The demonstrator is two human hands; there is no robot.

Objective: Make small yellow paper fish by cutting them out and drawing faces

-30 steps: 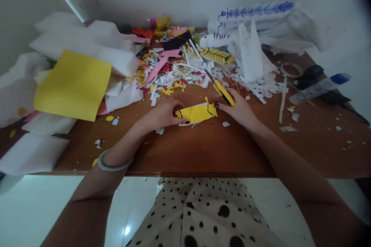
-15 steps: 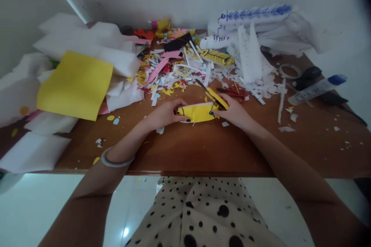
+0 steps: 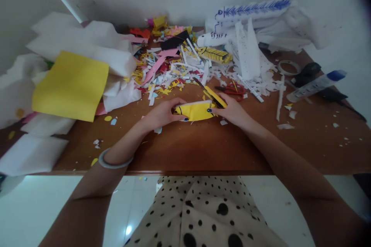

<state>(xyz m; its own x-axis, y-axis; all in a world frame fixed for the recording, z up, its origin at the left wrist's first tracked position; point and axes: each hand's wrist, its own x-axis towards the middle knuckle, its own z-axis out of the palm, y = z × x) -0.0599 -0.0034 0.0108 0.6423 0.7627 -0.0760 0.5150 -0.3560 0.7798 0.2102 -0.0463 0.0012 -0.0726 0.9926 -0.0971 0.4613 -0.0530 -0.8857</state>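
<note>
Low over the table's front half, a small yellow piece [image 3: 197, 111] with black drawn lines and a white upper edge is held lengthwise between my hands. My left hand [image 3: 164, 113] grips its left end, thumb in front and fingers behind. At the other end, the thumb of my right hand [image 3: 230, 110] presses on the piece. That same hand is closed around a yellow-and-black utility knife [image 3: 215, 97], whose dark blade points up and to the left, away from me. Red-handled scissors [image 3: 234, 90] lie just behind my right hand.
Paper scraps [image 3: 174, 73] are heaped behind my hands. White foam [image 3: 87, 46] and a yellow sheet [image 3: 71, 87] lie left. Drawn-on white pieces [image 3: 252, 9] lean at the back. Right are a tape roll [image 3: 289, 68], a clear tube with a blue cap [image 3: 315, 87] and a black corded tool [image 3: 330, 96].
The view has shifted slightly, so everything sits a little further left and higher. My hands keep the same hold on the yellow piece and the utility knife.
</note>
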